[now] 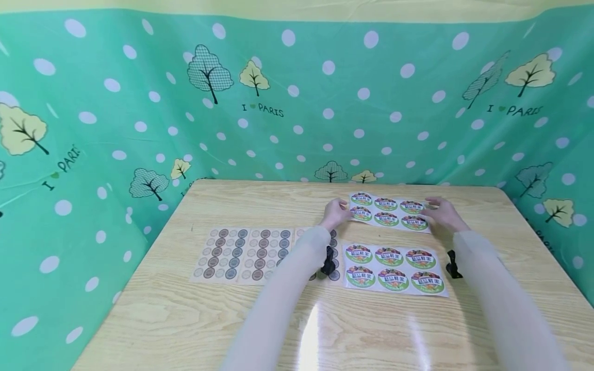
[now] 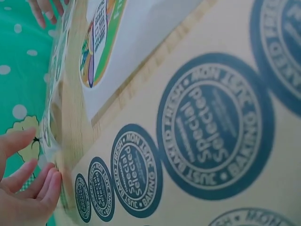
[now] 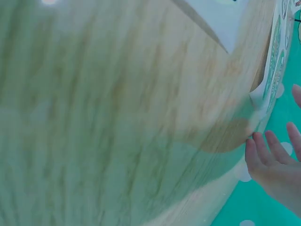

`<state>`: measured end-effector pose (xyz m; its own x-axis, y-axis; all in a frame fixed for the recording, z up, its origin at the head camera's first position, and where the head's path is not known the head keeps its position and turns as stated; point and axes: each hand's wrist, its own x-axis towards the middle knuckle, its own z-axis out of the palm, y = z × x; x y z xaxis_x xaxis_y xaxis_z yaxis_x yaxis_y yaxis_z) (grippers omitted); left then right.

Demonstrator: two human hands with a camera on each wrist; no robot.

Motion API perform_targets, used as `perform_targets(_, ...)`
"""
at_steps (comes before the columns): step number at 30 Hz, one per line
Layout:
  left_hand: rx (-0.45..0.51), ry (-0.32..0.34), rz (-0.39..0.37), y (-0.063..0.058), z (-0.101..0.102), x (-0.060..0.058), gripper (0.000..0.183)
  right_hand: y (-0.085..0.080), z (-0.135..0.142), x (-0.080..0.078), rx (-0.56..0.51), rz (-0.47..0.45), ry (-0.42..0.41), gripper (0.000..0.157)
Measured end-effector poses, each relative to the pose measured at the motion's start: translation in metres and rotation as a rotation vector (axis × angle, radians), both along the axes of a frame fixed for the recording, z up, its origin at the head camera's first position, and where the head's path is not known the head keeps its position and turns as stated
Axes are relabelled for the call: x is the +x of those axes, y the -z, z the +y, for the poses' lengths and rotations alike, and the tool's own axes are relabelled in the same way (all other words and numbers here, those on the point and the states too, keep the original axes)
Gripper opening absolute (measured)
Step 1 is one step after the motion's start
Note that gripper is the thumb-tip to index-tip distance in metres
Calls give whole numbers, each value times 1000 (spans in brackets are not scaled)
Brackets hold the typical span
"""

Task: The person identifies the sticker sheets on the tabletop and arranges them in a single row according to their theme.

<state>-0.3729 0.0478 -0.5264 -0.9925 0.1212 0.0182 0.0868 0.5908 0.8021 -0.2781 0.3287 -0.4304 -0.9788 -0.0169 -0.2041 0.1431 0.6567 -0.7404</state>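
Observation:
Ahead of me, both hands are at the ends of a white sticker sheet with oval fruit labels in two rows. My left hand holds its left edge, thumb and fingertips at the margin. At the opposite end, my right hand pinches the right edge, its other fingers spread. The wrist views show this sheet edge-on and bowed, with the left fingertips and right fingertips right at its border. A matching fruit-label sheet lies flat on the table, nearer to me.
Tan sheets of round brown and blue-grey stickers lie side by side to the left, partly under my left forearm. The wooden table meets a green dotted curtain at the back and sides. Black wrist straps show on both arms.

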Motion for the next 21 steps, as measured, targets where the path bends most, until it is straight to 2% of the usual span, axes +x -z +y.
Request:
perform_targets(1,6,13,15,16,0,-13,42,0,0,-1,-2,-4,-1,66)
perform_targets(2,23,27,-6,24,0,-21,44,1,0,-2,-5,-8,0,67)
perform_targets(3,17,27,-40,15,-1,-16,47,1,0,-3,-8,-13,-1,68)
perform_targets(5,20,20,-86,-16,-4,9,48,1,0,-5,-12,-26,-1,70)
perform_targets(8,49,6,-197,-85,-9,61,47,3,-1,-8,-11,-46,-6,72)
perform_targets(9,48,0,-202,-104,-10,77,46,4,-1,-8,-10,-52,-11,72)
perform_targets(10,53,-6,-196,-108,-11,82,45,4,-1,-9,-11,-56,-14,72)
perform_targets(13,31,-13,-211,-105,-10,81,44,5,-3,-9,-18,-66,-17,72)
perform_targets(16,4,-13,-189,-76,-8,60,46,5,-4,-8,-20,-73,-14,74)
perform_targets(21,-10,12,-193,-76,-7,61,50,7,-4,-7,-18,-70,-2,79)
